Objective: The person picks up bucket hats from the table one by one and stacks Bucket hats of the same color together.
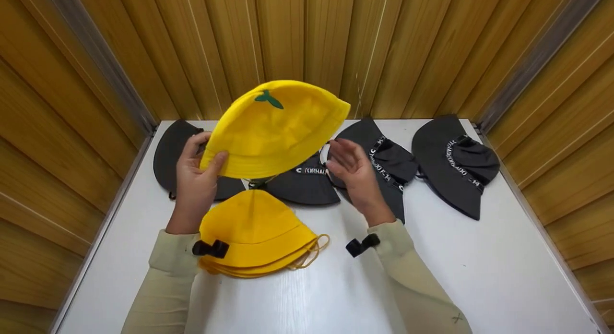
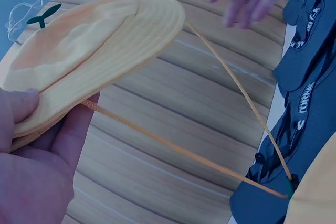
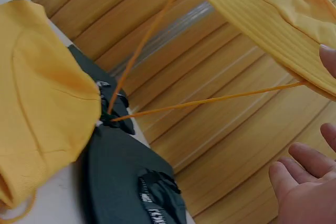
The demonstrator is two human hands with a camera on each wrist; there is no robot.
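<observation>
A yellow bucket hat (image 1: 273, 132) with a green sprout (image 1: 270, 100) on its crown is held up above the table. My left hand (image 1: 196, 175) pinches its brim at the left, thumb on top and fingers beneath. An orange cord (image 2: 178, 148) runs from the brim in two straight lines down to the top of a stack of yellow hats (image 1: 254, 233). My right hand (image 1: 352, 173) is near the brim's right side, fingers spread apart and holding nothing. In the right wrist view, its fingers are below the raised brim.
Behind the stack, several dark bucket hats lie in a row on the white table (image 1: 288, 305), including one at the far left (image 1: 168, 156) and one at the far right (image 1: 451, 166). Wood-patterned walls (image 1: 283, 41) enclose the back and sides.
</observation>
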